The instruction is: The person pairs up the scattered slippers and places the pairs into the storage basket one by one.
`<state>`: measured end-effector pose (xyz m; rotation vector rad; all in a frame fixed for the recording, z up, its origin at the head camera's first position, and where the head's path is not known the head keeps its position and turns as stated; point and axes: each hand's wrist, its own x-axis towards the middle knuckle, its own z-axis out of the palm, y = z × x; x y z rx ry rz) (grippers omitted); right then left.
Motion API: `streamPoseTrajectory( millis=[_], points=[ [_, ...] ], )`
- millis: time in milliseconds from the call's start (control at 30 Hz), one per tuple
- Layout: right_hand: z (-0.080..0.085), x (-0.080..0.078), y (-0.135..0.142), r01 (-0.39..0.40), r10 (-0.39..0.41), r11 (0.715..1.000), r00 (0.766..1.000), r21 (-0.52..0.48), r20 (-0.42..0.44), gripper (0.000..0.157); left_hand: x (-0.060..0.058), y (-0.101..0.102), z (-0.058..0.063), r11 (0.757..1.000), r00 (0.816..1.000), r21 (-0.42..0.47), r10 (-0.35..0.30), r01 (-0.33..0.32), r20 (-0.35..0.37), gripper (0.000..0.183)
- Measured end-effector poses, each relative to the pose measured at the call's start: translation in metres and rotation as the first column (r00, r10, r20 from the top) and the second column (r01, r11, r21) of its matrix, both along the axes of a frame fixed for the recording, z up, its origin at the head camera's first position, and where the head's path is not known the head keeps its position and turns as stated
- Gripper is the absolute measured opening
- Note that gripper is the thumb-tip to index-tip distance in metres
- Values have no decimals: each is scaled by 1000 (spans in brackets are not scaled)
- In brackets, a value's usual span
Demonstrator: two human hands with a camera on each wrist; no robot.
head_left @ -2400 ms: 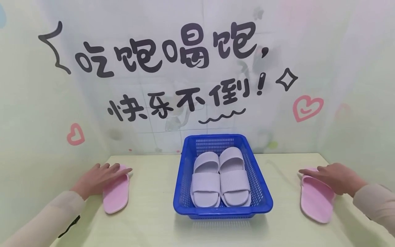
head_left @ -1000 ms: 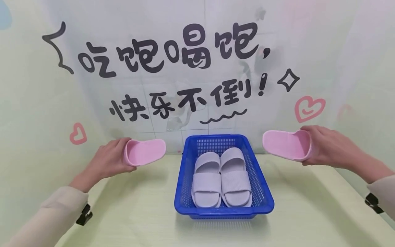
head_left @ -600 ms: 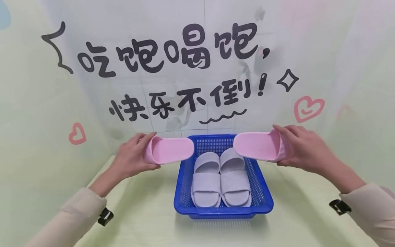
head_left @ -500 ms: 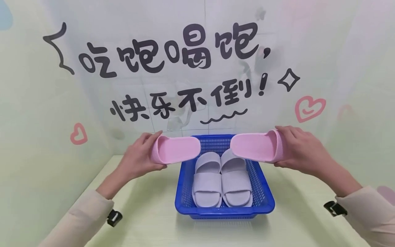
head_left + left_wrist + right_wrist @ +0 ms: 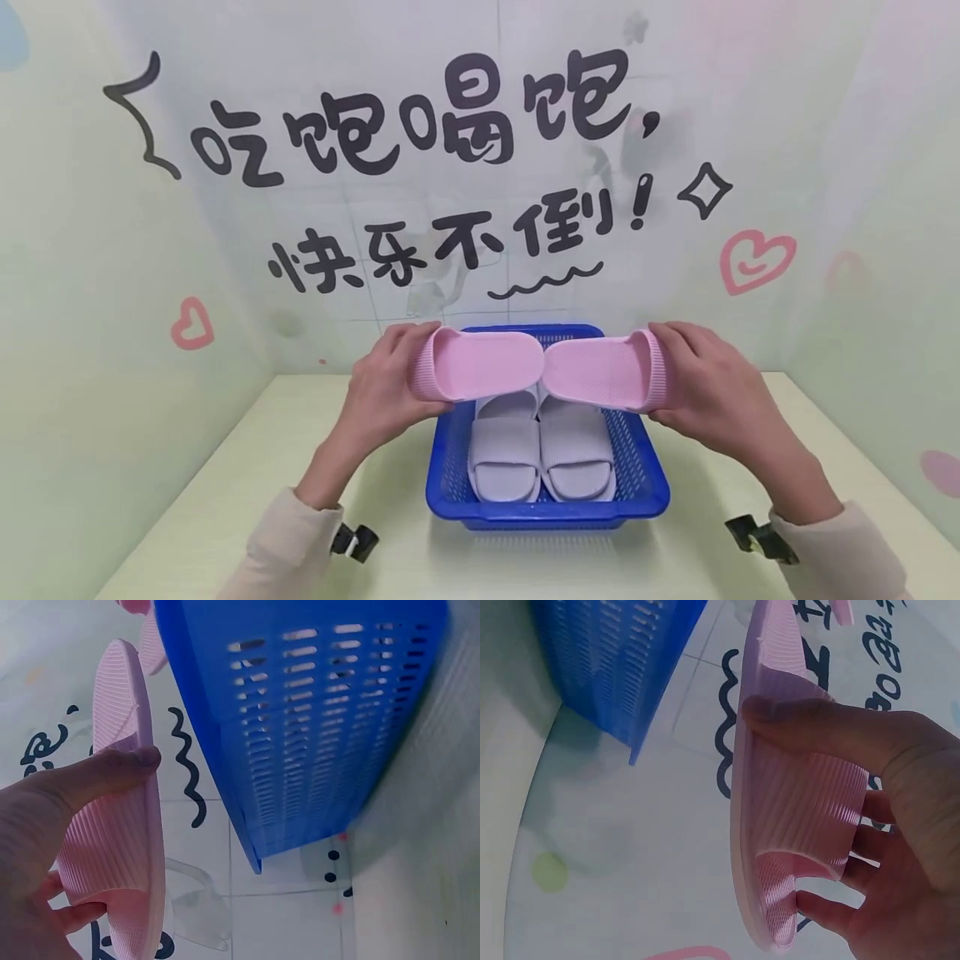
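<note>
Two pink slippers are held sideways above the blue basket (image 5: 547,512), their heel ends meeting or nearly so in the head view. My left hand (image 5: 386,387) grips the left pink slipper (image 5: 491,364) round its ribbed strap, thumb on the sole's edge in the left wrist view. Round the strap of the right pink slipper (image 5: 596,371), my right hand (image 5: 708,396) holds on in the same way. Inside the basket lies a pair of pale lilac slippers (image 5: 506,446), toes toward the back; the held slippers hide part of their far ends and the basket's back.
The basket stands on a pale wooden table (image 5: 300,467). Behind it rises a printed wall covering (image 5: 465,192) with large black characters and pink hearts. More pale covering closes off the left and right sides. Black straps with small devices (image 5: 356,543) sit at both wrists.
Both hands have lifted the pink slippers from the table's two sides and brought them inward over the basket, heel ends together. The basket and lilac slippers stay put.
</note>
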<state>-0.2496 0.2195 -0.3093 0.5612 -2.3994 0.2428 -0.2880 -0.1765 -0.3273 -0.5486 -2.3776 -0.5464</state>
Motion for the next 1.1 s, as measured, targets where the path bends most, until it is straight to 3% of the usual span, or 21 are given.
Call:
streamPoseTrajectory(
  millis=[333, 733, 1100],
  points=[
    [-4, 3, -9, 21, -22, 999, 1000, -37, -5, 102, 8, 25, 2, 996, 998, 77, 49, -46, -35, 97],
    [-6, 5, -8, 49, -51, 998, 998, -25, -48, 103, 16, 27, 1, 993, 987, -35, 105, -110, -124, 98],
    [-5, 11, -5, 34, -37, 999, 996, -38, -84, 102, 18, 29, -2, 987, 978, -113, 92, -115, -188, 103]
  ],
)
